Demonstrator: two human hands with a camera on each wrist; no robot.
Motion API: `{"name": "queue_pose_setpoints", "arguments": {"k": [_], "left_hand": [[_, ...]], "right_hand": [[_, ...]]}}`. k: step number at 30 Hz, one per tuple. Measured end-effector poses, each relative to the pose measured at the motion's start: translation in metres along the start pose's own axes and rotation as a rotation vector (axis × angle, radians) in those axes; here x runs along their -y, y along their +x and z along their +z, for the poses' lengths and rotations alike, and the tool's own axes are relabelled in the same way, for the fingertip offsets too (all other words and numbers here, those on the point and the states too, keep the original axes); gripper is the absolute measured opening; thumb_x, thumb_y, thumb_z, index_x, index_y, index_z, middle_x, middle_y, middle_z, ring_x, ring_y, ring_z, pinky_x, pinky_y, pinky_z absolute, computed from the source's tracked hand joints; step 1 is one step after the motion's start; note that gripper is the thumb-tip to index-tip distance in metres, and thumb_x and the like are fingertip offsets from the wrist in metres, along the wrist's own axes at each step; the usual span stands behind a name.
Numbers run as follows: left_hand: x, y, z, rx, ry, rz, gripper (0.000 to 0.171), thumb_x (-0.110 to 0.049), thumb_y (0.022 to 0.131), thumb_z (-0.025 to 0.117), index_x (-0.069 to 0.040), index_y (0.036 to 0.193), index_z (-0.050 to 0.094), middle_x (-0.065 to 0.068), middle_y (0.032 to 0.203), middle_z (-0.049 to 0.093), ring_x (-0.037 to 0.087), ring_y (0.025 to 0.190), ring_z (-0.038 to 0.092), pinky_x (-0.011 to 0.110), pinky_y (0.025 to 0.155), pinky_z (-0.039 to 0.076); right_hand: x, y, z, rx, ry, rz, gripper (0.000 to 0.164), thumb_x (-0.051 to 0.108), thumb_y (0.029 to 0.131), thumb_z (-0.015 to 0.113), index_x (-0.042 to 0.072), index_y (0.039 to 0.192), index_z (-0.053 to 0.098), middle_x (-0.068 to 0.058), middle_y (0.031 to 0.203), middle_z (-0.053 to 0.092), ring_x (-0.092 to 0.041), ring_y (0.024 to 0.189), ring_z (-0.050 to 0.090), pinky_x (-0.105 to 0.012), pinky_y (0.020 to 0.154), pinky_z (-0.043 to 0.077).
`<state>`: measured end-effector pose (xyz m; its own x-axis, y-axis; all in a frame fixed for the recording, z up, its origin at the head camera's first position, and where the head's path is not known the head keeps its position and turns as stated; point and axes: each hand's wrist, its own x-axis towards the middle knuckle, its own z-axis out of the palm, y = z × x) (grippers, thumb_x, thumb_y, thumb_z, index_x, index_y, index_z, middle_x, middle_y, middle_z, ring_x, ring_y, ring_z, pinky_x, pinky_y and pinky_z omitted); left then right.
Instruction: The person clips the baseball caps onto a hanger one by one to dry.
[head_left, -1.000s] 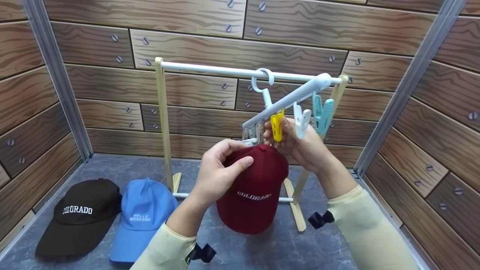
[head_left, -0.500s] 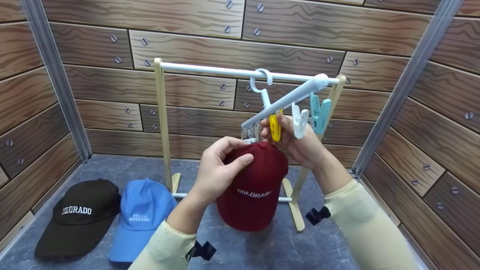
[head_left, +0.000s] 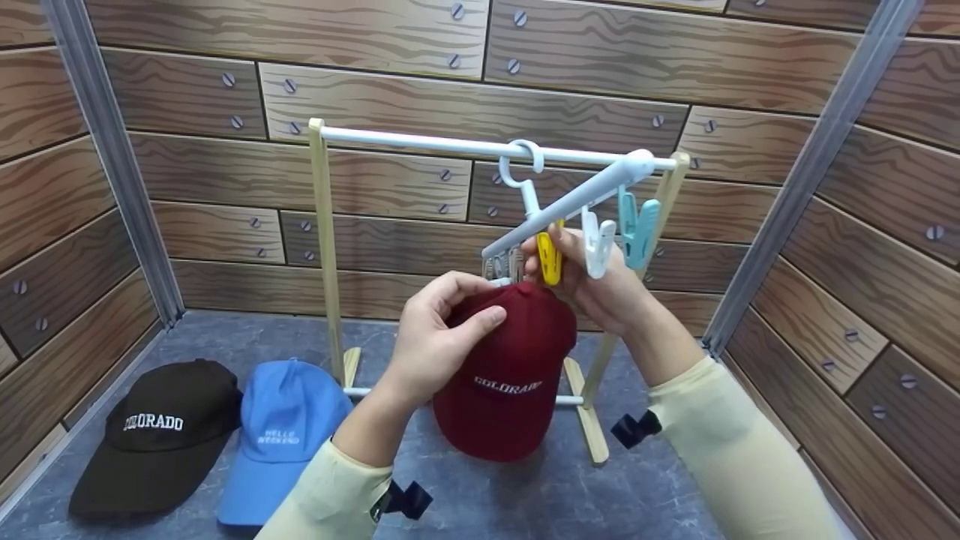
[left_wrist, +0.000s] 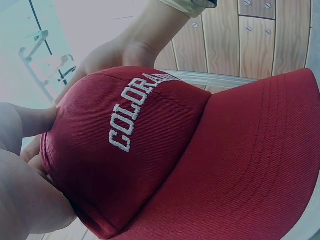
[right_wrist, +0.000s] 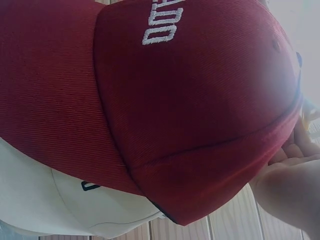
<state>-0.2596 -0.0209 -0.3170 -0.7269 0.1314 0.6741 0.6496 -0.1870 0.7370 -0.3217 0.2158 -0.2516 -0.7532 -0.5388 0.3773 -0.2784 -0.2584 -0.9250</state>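
Observation:
My left hand grips a dark red baseball cap by the crown, thumb in front and fingers behind. White "COLORADO" lettering crosses its front, and the brim points down. Just above the cap, my right hand has its thumb and fingers at either side of a yellow clothespin; the exact contact is partly hidden. That clothespin hangs from a pale blue hanger hooked over the rack's bar. Farther right on the hanger are a white clothespin and a teal clothespin.
A rack with wooden posts carries the hanger. Grey clips hang at its near-left end. On the grey floor at left lie a dark brown cap and a blue cap. A white cap shows behind the red one in the right wrist view.
Both hands keep almost the same places. The red cap has risen very slightly toward the yellow clothespin, and the head view has shifted a little.

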Motion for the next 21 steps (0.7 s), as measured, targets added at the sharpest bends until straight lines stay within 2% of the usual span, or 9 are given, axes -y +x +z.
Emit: {"name": "queue_pose_setpoints", "arguments": {"k": [3,9,15,21], "left_hand": [[-0.001,0.000,0.001,-0.003,-0.004,-0.006,0.024,-0.002,0.100,0.082,0.002,0.122,0.074,0.013,0.115,0.081,0.024,0.105,0.074,0.034,0.090,0.060],[-0.001,0.000,0.003,-0.002,-0.013,-0.012,0.024,-0.001,0.100,0.081,0.002,0.122,0.074,0.013,0.115,0.080,0.024,0.104,0.074,0.033,0.090,0.060],[0.000,0.000,0.003,-0.001,-0.015,-0.005,0.023,0.000,0.100,0.081,0.003,0.122,0.074,0.014,0.114,0.080,0.024,0.104,0.074,0.033,0.090,0.060],[0.000,0.000,0.003,0.005,-0.017,0.002,0.024,-0.001,0.100,0.081,0.003,0.122,0.074,0.014,0.115,0.080,0.024,0.104,0.073,0.033,0.090,0.060]], "right_hand": [[0.000,0.000,0.001,-0.049,-0.051,0.013,0.053,0.058,0.100,0.081,0.006,0.114,0.079,-0.006,0.099,0.074,-0.017,0.092,0.069,-0.028,0.082,0.058],[0.001,-0.002,0.006,-0.146,-0.133,0.015,0.069,0.071,0.084,0.087,0.008,0.113,0.081,-0.002,0.095,0.063,-0.016,0.074,0.052,-0.025,0.067,0.046],[0.004,-0.002,0.013,-0.197,-0.161,-0.040,0.067,0.069,0.085,0.088,0.006,0.109,0.083,-0.001,0.084,0.061,-0.016,0.065,0.044,-0.025,0.060,0.035],[0.007,-0.002,0.019,-0.244,-0.153,-0.082,0.064,0.065,0.084,0.091,0.004,0.105,0.084,-0.003,0.083,0.067,-0.016,0.064,0.045,-0.025,0.058,0.034]]}}
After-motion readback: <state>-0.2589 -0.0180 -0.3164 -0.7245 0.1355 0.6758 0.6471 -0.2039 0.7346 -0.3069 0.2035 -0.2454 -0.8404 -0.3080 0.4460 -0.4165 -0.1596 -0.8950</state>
